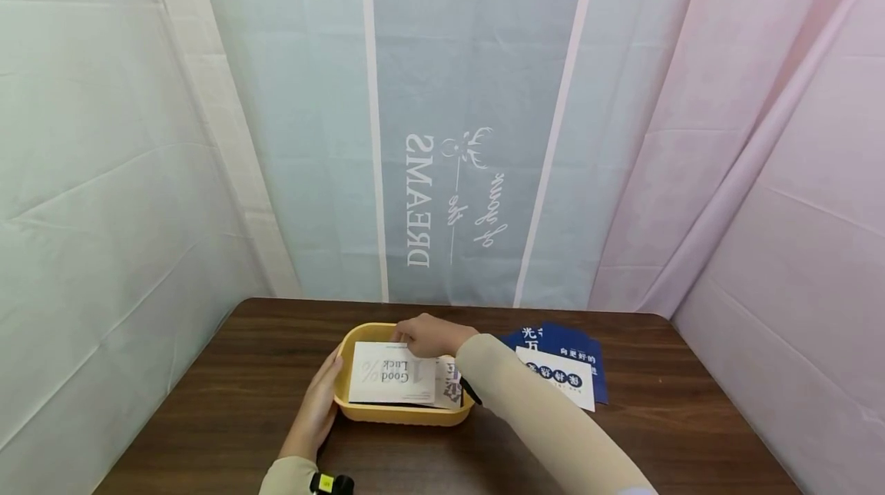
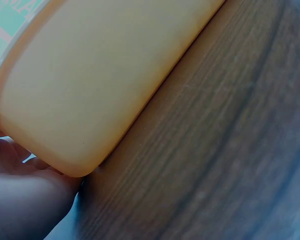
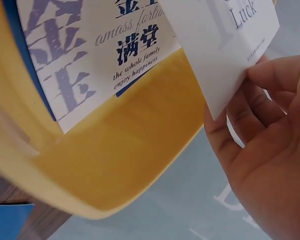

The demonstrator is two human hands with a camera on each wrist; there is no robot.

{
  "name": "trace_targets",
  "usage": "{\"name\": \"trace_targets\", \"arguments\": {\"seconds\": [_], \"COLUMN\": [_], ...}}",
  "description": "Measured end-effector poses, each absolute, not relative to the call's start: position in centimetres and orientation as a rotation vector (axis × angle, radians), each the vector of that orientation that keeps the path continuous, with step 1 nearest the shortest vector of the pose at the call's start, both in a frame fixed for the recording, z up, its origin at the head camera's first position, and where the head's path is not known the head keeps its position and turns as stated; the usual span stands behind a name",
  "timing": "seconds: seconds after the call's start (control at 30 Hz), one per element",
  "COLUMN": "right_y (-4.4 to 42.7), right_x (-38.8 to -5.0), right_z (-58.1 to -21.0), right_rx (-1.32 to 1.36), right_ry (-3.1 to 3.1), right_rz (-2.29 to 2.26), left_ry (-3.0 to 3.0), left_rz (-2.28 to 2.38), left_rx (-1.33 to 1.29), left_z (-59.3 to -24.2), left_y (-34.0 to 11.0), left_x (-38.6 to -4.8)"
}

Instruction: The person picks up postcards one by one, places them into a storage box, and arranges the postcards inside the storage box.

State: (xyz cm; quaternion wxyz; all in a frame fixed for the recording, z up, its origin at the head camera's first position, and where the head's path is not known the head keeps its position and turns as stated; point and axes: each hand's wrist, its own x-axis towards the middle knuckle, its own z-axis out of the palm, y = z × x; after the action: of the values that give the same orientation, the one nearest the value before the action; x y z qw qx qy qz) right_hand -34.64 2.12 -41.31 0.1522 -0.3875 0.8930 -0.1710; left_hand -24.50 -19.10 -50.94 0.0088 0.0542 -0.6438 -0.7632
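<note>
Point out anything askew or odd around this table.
The white lettering on the backdrop runs sideways, as if it were hung turned. Right of the yellow basket, the white card lies askew on unevenly overlapping blue cards. Nothing looks spilled.

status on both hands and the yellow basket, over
Right hand pinching Good Luck card. Left hand touching yellow basket. Another printed card inside. No obstruction seen.

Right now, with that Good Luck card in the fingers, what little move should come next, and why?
Probably lower the Good Luck card onto the "amass fortune" card and let go: the right hand pinches Good Luck's edge, raised over the yellow basket, and the left hand touches the basket's side.
</note>
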Motion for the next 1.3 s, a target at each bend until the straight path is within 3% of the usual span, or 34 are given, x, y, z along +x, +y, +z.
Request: {"name": "trace_targets", "arguments": {"seconds": [1.3], "right_y": [-2.6], "right_x": [-33.0], "right_z": [-43.0], "right_rx": [-1.000], "right_ry": [2.700], "right_rz": [0.339], "left_ry": [-2.018], "left_rz": [-2.391], "left_rx": [0.142], "left_z": [-50.7], "left_y": [-19.1], "left_x": [-24.4]}}
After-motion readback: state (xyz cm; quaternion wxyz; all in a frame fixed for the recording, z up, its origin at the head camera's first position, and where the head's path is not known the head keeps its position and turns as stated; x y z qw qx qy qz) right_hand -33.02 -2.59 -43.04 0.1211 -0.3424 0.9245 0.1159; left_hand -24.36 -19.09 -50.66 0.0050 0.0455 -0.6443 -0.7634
